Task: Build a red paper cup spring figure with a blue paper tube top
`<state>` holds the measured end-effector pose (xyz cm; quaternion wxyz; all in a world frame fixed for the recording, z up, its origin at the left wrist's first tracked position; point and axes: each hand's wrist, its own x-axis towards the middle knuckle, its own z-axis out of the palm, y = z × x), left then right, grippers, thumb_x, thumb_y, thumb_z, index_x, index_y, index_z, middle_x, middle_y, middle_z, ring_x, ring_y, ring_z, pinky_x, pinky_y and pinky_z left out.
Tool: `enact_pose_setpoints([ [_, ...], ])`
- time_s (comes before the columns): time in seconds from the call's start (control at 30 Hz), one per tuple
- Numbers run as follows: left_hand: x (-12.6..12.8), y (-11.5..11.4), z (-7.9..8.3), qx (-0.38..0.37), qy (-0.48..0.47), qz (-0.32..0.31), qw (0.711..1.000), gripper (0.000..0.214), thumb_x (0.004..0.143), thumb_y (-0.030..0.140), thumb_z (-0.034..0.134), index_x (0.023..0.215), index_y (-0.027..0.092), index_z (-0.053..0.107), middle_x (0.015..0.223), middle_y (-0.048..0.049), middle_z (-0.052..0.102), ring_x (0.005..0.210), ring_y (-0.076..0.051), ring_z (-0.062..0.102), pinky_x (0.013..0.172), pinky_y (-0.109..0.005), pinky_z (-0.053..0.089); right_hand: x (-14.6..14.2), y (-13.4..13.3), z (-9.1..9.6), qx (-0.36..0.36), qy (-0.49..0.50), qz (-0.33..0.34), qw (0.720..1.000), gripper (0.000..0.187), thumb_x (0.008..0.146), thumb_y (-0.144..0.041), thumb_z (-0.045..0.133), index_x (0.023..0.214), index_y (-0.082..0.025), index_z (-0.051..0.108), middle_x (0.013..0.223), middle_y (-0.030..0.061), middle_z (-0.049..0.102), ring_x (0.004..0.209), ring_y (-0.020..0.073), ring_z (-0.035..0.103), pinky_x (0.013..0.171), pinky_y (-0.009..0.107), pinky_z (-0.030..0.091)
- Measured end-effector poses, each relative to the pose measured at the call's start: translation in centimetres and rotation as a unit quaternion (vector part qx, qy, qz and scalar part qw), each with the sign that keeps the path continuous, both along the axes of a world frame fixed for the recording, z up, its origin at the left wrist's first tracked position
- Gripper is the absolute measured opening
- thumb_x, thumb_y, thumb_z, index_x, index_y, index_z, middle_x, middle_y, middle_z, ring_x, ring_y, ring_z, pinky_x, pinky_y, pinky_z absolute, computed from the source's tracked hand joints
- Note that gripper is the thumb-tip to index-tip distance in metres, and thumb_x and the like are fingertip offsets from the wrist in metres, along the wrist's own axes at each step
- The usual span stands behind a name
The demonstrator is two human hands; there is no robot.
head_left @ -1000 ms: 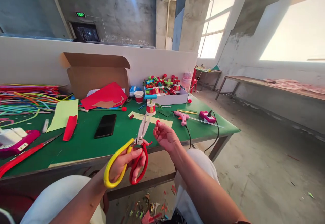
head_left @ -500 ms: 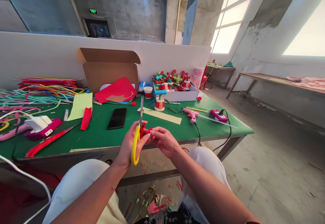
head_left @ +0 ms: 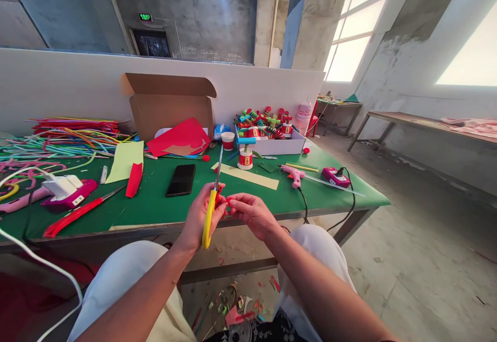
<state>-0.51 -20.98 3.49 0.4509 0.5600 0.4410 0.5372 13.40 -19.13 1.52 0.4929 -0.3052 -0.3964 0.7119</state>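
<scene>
My left hand (head_left: 198,215) grips the handles of yellow and red scissors (head_left: 212,197), whose blades point up and away over the green table (head_left: 155,202). Beside it my right hand (head_left: 252,212) pinches a small red piece (head_left: 229,202) right against the scissors' pivot. Both hands hover over the table's front edge, above my lap. A black phone (head_left: 180,179) lies just beyond them.
An open cardboard box (head_left: 171,105) with red paper (head_left: 178,137), a white box of finished colourful toys (head_left: 267,132), one small red-banded toy (head_left: 245,158), a pink glue gun (head_left: 292,174), a pale yellow strip (head_left: 248,176), heaped pipe cleaners (head_left: 58,143) and red scissors (head_left: 77,212) lie on the table. Scraps litter the floor.
The scissors have turned edge-on and risen with my left hand. My right hand has come left and brought its small red piece up against them. The view has shifted slightly.
</scene>
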Motion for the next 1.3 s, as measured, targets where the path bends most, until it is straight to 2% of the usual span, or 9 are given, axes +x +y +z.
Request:
enact_pose_setpoints([
  [0.13,-0.3,0.1,0.0,0.004,0.051,-0.007,0.999,0.048,0.07,0.042,0.067,0.109,0.021,0.048,0.072,0.0055,0.053,0.059,-0.01,0.055,0.057,-0.024,0.051,0.3,0.0,0.5,0.038,-0.07,-0.039,0.996,0.027,0.055,-0.035,0.087,0.069,-0.016,0.074,0.067,0.0005,0.07,0.06,0.0092,0.059,0.064,0.024,0.047],
  [0.23,-1.0,0.1,-0.1,0.04,0.188,-0.002,0.981,0.037,0.082,0.038,0.052,0.115,0.022,0.045,0.072,0.0044,0.053,0.055,-0.011,0.053,0.054,-0.024,0.046,0.8,0.3,0.8,0.024,-0.055,-0.074,0.995,0.029,0.053,-0.038,0.087,0.067,-0.016,0.073,0.064,0.0,0.069,0.057,0.0097,0.06,0.061,0.023,0.048],
  [0.33,-1.8,-0.2,-0.2,0.096,0.378,0.003,0.921,0.032,0.086,0.027,0.043,0.118,0.022,0.044,0.072,0.0023,0.055,0.056,-0.014,0.053,0.053,-0.025,0.041,1.5,1.0,1.1,0.006,0.012,-0.117,0.993,0.031,0.051,-0.038,0.089,0.066,-0.016,0.072,0.063,-0.0013,0.067,0.055,0.008,0.059,0.061,0.022,0.05],
  [0.4,-2.1,-0.5,-0.3,0.114,0.468,-0.014,0.876,0.032,0.087,0.022,0.041,0.118,0.02,0.045,0.08,-0.002,0.06,0.063,-0.017,0.058,0.057,-0.027,0.042,2.0,1.4,1.2,0.005,0.053,-0.131,0.99,0.031,0.051,-0.035,0.089,0.066,-0.016,0.071,0.065,-0.0016,0.067,0.055,0.007,0.059,0.064,0.022,0.052],
  [0.53,-1.9,-1.0,-0.4,0.114,0.563,-0.047,0.817,0.04,0.087,0.017,0.038,0.127,0.017,0.04,0.106,-0.0128,0.065,0.084,-0.024,0.066,0.067,-0.032,0.047,2.5,1.7,1.0,0.01,0.085,-0.14,0.987,0.031,0.053,-0.033,0.09,0.07,-0.015,0.071,0.065,-0.001,0.067,0.058,0.0076,0.06,0.064,0.02,0.053],
  [0.67,-1.2,-1.4,-0.3,0.109,0.619,-0.038,0.777,0.047,0.089,0.015,0.036,0.135,0.015,0.033,0.111,-0.0164,0.065,0.09,-0.027,0.068,0.071,-0.035,0.05,2.6,1.6,0.8,0.015,0.102,-0.138,0.985,0.032,0.053,-0.033,0.09,0.071,-0.016,0.071,0.064,-0.0015,0.066,0.06,0.0077,0.06,0.066,0.02,0.054],
  [0.9,-0.6,-1.7,0.4,0.089,0.641,-0.044,0.761,0.045,0.089,0.012,0.035,0.134,0.016,0.035,0.107,-0.0163,0.066,0.092,-0.029,0.069,0.073,-0.036,0.052,2.6,1.4,1.0,0.015,0.098,-0.141,0.985,0.028,0.056,-0.033,0.088,0.071,-0.017,0.071,0.067,-0.0011,0.066,0.062,0.0091,0.059,0.07,0.023,0.053],
  [1.07,-0.3,-1.8,1.1,0.067,0.652,-0.059,0.753,0.048,0.089,0.01,0.034,0.137,0.013,0.033,0.111,-0.0177,0.065,0.093,-0.031,0.069,0.073,-0.039,0.052,2.5,1.4,1.2,0.011,0.098,-0.149,0.984,0.03,0.052,-0.034,0.09,0.069,-0.017,0.071,0.066,-0.0011,0.066,0.062,0.0091,0.059,0.069,0.023,0.053],
  [1.3,-0.4,-1.8,1.0,0.067,0.645,-0.067,0.758,0.046,0.091,0.011,0.034,0.137,0.014,0.033,0.112,-0.0172,0.065,0.094,-0.032,0.069,0.073,-0.039,0.051,2.5,1.4,1.3,0.015,0.1,-0.15,0.984,0.032,0.049,-0.035,0.091,0.067,-0.018,0.072,0.065,-0.0021,0.066,0.061,0.008,0.058,0.067,0.021,0.052],
])
